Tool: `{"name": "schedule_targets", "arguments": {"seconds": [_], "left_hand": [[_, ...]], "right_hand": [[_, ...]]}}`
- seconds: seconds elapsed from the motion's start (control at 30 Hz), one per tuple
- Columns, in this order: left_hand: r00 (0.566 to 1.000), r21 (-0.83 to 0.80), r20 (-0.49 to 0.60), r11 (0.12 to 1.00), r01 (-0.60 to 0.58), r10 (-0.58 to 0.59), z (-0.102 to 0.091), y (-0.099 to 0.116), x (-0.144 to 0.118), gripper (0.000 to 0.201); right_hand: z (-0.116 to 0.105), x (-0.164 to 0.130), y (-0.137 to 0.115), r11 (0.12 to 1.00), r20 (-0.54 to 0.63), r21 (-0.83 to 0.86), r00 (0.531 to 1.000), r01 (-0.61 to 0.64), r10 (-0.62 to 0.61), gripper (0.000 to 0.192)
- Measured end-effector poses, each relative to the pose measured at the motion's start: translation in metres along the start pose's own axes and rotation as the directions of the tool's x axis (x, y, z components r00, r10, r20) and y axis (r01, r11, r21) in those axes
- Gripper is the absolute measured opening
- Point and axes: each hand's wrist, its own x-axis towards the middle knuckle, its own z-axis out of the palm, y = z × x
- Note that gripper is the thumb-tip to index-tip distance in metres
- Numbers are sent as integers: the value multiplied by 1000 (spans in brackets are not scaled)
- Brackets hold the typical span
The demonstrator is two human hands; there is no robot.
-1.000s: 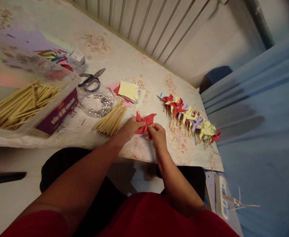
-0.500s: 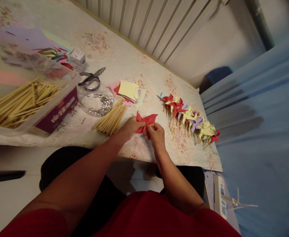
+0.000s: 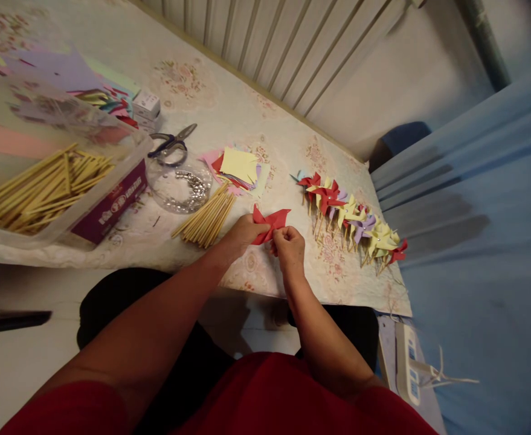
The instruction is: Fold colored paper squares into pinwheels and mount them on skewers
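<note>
A red paper pinwheel point(image 3: 272, 222) with folded blades is between my two hands, just above the table's front part. My left hand point(image 3: 246, 232) is closed on its left side, thumb over the paper. At its lower right edge my right hand point(image 3: 289, 246) is closed in a pinch; what lies between these fingertips is too small to make out. Left of my hands lies a bundle of thin wooden sticks point(image 3: 207, 217). Behind it is a stack of cut paper squares point(image 3: 238, 166), yellow on top. Finished-looking pinwheels point(image 3: 349, 210) on sticks lie in a row to the right.
A clear plastic box point(image 3: 124, 163) with many sticks stands at the left. Beside it are a round dish of shiny small pieces point(image 3: 188, 192), scissors point(image 3: 172, 147) and small white boxes point(image 3: 146, 104). A blue curtain point(image 3: 482, 241) hangs at the right; a power strip point(image 3: 408, 362) lies below.
The view has shifted slightly. My hands stay on the red pinwheel, with its blades folded a little closer in the middle and my right fingers slightly shifted.
</note>
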Motion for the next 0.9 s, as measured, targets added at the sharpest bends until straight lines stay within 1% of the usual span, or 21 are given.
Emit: {"name": "schedule_targets", "arguments": {"seconds": [0.13, 0.33, 0.47, 0.63, 0.9], "left_hand": [[1000, 6, -3, 1000, 9, -9, 1, 6, -4, 16], [1000, 10, 14, 1000, 22, -22, 1, 8, -5, 16], [1000, -6, 11, 1000, 27, -27, 1, 8, -5, 16], [999, 17, -6, 999, 40, -40, 1, 6, -4, 16], [1000, 25, 1, 999, 25, -25, 2, 8, -6, 14]], "right_hand": [[0, -1, -2, 1000, 4, -4, 1000, 6, -6, 17], [-1, -2, -4, 1000, 20, 14, 1000, 3, -3, 18], [-2, -1, -2, 1000, 17, 0, 1000, 3, -3, 17], [-1, 0, 1, 1000, 4, -10, 1000, 12, -12, 17], [-1, -1, -2, 1000, 18, -1, 1000, 15, -15, 17]]}}
